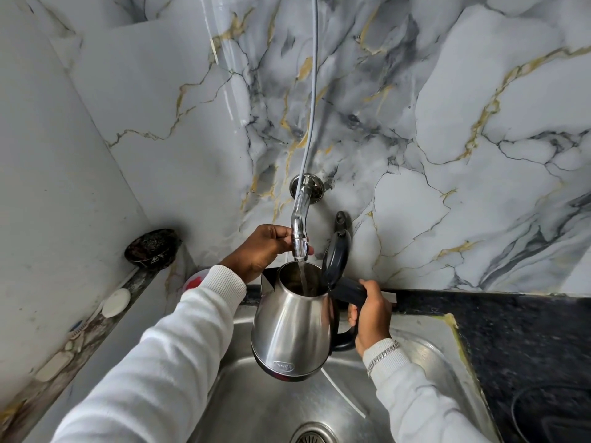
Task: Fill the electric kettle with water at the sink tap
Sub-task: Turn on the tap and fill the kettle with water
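Note:
A steel electric kettle point(291, 327) with its black lid point(335, 257) flipped up hangs over the steel sink point(271, 407). My right hand point(372, 314) grips the kettle's black handle. A chrome tap point(300, 231) juts from the marble wall, and a thin stream of water point(303, 278) runs from its spout into the kettle's open mouth. My left hand point(260, 251) is wrapped around the lower end of the tap, just above the kettle.
A dark speckled counter point(511, 340) lies right of the sink, with a black cord at its near corner. On the left ledge sit a dark scrubber point(151, 248), a white soap bar point(115, 302) and small items. A grey hose point(312, 91) hangs down the wall.

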{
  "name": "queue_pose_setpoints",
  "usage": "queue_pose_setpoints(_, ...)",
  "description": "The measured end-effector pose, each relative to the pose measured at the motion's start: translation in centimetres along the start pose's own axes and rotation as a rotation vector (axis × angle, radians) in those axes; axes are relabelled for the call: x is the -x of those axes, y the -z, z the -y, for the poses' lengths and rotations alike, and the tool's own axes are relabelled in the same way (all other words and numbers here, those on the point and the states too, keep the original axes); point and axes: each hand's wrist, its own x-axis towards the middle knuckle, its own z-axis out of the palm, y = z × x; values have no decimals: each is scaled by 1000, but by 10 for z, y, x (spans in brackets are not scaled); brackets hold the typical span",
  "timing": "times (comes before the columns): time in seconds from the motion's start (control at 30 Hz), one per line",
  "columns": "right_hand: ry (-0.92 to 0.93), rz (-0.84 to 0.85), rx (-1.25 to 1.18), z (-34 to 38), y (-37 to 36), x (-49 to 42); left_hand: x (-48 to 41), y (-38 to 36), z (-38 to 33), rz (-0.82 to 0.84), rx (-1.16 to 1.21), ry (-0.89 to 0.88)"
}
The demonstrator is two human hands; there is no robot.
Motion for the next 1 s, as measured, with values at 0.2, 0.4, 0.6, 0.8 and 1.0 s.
queue_pose_setpoints(0.2, 2, -3, -1, -1, 0, 0, 6, -4, -5, -9, 31, 3)
queue_pose_setpoints(0.4, 7, -5, -5, -3, 0, 0, 11, -6, -13, 3, -23, 50)
queue_pose_setpoints(0.6, 35, -37, -11, -6, 1, 2, 18, 8, -19, 106, -37, 164)
queue_pose_setpoints(0.8, 53, -29, -6, -5, 0, 1, 17, -1, -26, -39, -127, 79)
queue_pose_setpoints(1.0, 60, -23, 17, -3, 0, 3, 20, -2, -28, -213, -95, 115)
